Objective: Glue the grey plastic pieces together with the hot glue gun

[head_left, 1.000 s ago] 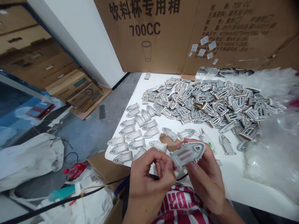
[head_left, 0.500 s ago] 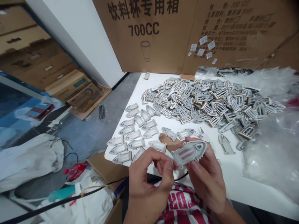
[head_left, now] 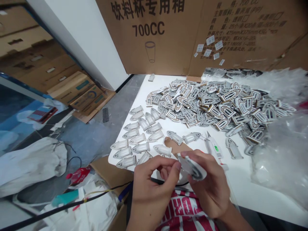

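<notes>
Gripped a tilted, pointed grey-white piece (head_left: 195,168) in the right hand (head_left: 211,181) at the near edge of the white table (head_left: 243,186). Held the left hand (head_left: 152,189) closed in a pinch beside the piece's end, could not tell whether around anything. Saw similar pieces (head_left: 141,147) spread at left, a jumbled heap (head_left: 208,101) beyond

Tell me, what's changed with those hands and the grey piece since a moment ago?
The right hand has turned the grey piece it still holds: its broad face has rotated away and its pointed end tips lower. More of the white tool now shows. The left hand stays pinched near the piece; the laid-out pieces and the heap look unchanged.
</notes>
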The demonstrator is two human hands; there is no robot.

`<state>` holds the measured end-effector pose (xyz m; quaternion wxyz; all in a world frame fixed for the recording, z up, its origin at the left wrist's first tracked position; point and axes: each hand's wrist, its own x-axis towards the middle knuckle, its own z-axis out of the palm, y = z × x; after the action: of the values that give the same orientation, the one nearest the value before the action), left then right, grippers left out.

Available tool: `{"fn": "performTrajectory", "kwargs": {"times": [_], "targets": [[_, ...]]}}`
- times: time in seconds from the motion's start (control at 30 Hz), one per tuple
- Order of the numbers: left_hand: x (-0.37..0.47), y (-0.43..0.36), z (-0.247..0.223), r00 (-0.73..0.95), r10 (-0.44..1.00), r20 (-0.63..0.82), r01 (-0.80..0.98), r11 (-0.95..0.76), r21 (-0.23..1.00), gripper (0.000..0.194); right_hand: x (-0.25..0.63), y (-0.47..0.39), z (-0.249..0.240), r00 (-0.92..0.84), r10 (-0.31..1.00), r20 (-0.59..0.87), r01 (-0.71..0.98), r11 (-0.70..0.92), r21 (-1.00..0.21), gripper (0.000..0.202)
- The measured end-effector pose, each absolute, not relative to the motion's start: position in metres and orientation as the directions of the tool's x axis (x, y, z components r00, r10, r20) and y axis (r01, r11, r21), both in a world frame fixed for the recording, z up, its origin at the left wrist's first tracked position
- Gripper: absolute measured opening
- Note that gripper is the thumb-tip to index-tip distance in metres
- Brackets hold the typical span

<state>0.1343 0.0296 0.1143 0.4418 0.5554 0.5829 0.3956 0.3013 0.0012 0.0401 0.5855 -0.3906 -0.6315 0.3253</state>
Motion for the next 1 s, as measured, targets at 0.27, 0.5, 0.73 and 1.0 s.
{"fn": "performTrajectory", "kwargs": {"times": [0.27, 0.5, 0.73, 1.0], "targets": [[0.133, 0.029, 0.113, 0.025, 0.993, -0.118, 0.328, 0.103, 0.939, 0.021, 0.3, 0.003, 0.029, -0.082, 0.811, 0.58, 0.183, 0.584, -0.791, 0.084], [0.136, 0.032, 0.115, 0.014, 0.997, -0.073, 0.397, 0.062, 0.916, 0.019, 0.297, 0.013, 0.035, -0.125, 0.702, 0.701, 0.243, 0.707, -0.664, 0.079], [0.133, 0.032, 0.11, 0.053, 0.995, -0.081, 0.337, 0.058, 0.94, 0.016, 0.296, 0.004, 0.032, -0.01, 0.816, 0.579, 0.156, 0.573, -0.805, 0.071], [0.133, 0.03, 0.11, 0.052, 0.993, 0.11, 0.362, -0.121, 0.924, 0.014, 0.287, -0.002, 0.041, 0.218, 0.935, 0.278, -0.149, 0.314, -0.938, 0.047]]}}
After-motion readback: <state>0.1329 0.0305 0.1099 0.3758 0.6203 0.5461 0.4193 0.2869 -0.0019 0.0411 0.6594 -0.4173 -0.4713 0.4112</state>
